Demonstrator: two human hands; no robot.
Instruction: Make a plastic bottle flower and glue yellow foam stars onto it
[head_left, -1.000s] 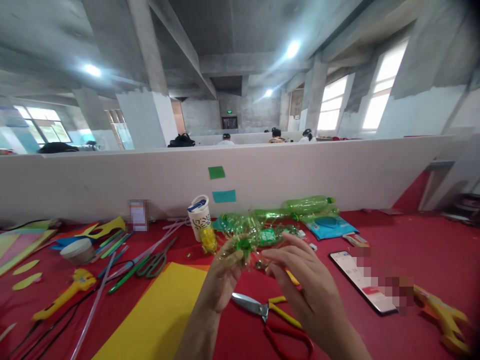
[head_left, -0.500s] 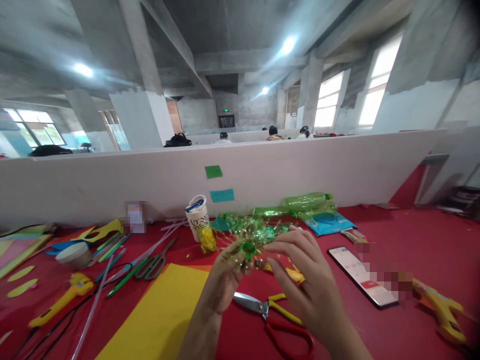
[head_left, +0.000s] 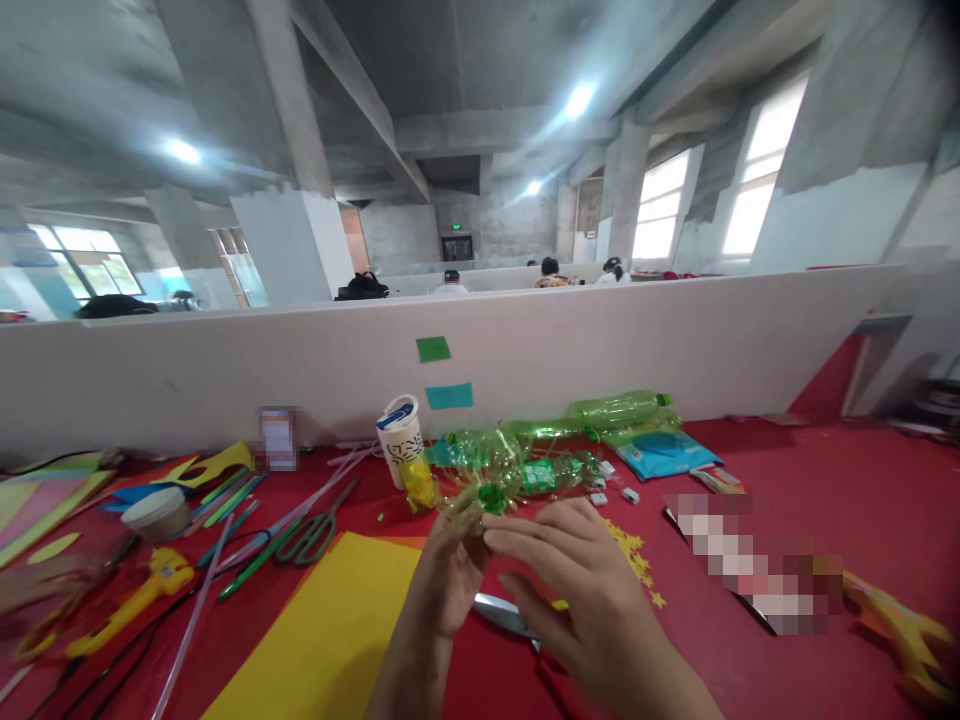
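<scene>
My left hand [head_left: 457,555] is closed around the neck end of a cut green plastic bottle piece [head_left: 492,498], whose thin strips fan out away from me. My right hand [head_left: 577,570] is beside it on the right, fingers bent, index fingertip at the piece's rim; its thumb is apart from the fingers. Below my hands lie scissors [head_left: 504,614], their handles mostly hidden by my right hand. Behind the piece are green plastic bottles [head_left: 619,408] and a white cup [head_left: 401,440] with a yellow bundle [head_left: 420,485] against it.
Yellow sheets [head_left: 322,620], grey scissors [head_left: 309,540] and a yellow glue gun [head_left: 135,600] lie left. Another person's hand [head_left: 45,585] is at the far left. Yellow stars [head_left: 637,560], a phone [head_left: 731,565] and another glue gun [head_left: 900,620] lie right.
My right hand has moved left and closer over the piece, uncovering yellow stars and small white items. The strips have tilted away. Another person's hand has come in at the far left.
</scene>
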